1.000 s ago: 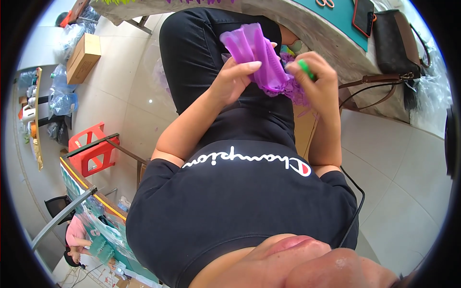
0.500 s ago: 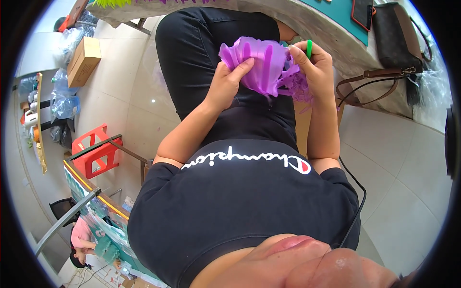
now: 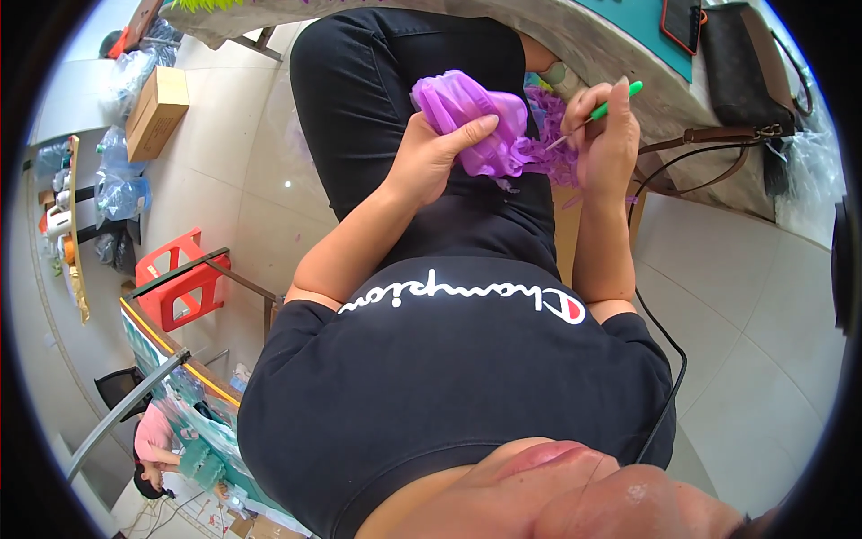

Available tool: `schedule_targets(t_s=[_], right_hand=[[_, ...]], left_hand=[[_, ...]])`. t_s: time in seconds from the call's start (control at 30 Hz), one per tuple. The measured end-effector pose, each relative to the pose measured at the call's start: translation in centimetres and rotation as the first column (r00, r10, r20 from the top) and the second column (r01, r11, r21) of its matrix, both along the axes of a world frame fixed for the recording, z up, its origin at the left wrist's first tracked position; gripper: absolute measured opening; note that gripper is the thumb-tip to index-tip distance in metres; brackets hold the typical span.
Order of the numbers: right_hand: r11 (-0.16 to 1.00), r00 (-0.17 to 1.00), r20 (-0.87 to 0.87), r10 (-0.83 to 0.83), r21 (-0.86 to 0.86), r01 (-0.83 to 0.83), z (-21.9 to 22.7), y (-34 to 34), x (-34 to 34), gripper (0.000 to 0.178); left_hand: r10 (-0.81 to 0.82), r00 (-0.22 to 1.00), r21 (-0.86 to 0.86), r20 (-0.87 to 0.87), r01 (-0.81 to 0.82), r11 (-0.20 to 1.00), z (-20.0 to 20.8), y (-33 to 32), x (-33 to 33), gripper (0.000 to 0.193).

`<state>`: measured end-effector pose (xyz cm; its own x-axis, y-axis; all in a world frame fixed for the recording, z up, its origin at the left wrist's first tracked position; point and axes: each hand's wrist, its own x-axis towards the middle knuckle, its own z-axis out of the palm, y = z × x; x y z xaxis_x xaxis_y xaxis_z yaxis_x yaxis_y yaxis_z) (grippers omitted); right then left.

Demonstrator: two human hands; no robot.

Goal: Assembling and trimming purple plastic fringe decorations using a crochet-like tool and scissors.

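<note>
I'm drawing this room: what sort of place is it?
Probably a workshop: the left hand holds a purple piece, the right hand a green-handled tool, and another person is at a table.

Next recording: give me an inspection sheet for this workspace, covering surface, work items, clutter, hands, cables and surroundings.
Surface: grey-covered table along the upper edge, green mat at right.
Work items: layered purple piece; green-handled tool with a thin shaft.
Clutter: phone on the table, dark bag beside it; purple strips near the tool's tip.
Hands: left hand grips the purple piece; right hand holds the tool.
Cables: black cord on the right.
Surroundings: cardboard box and red stool at left; co-worker in pink at lower left.
</note>
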<state>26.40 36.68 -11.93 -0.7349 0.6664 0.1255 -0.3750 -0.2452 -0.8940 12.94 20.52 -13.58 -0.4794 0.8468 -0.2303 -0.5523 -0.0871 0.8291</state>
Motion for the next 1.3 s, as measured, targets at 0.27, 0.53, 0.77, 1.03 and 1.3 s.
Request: schedule_targets(t_s=[0.27, 0.53, 0.77, 1.03, 1.3], right_hand=[[0.971, 0.994, 0.056, -0.097, 0.223, 0.082, -1.3, -3.6, -0.6, 0.021], [0.961, 0.992, 0.06, -0.107, 0.263, 0.088, -1.6, -4.0, -0.8, 0.025], [0.951, 0.988, 0.08, -0.129, 0.293, 0.1, -1.7, -4.1, -0.8, 0.02], [0.301, 0.907, -0.277, -0.316, 0.878, 0.373, -1.7, -0.5, -1.4, 0.007], [0.067, 0.686, -0.584, -0.434, 0.739, 0.671, 3.5, 7.5, -1.2, 0.013]], left_hand=[[0.076, 0.995, 0.034, -0.061, -0.074, 0.997, 0.6, 0.0, 0.3, 0.021], [0.082, 0.993, 0.035, -0.085, -0.079, 0.996, 0.6, -0.2, 0.4, 0.018], [0.085, 0.992, 0.04, -0.093, -0.082, 0.996, 0.4, -0.2, 0.4, 0.018], [0.041, 0.824, -0.068, -0.564, -0.096, 0.993, 0.7, -0.2, 0.4, 0.011], [-0.395, 0.52, -0.393, -0.758, 0.12, 0.912, 0.2, -0.4, 0.7, 0.011]])
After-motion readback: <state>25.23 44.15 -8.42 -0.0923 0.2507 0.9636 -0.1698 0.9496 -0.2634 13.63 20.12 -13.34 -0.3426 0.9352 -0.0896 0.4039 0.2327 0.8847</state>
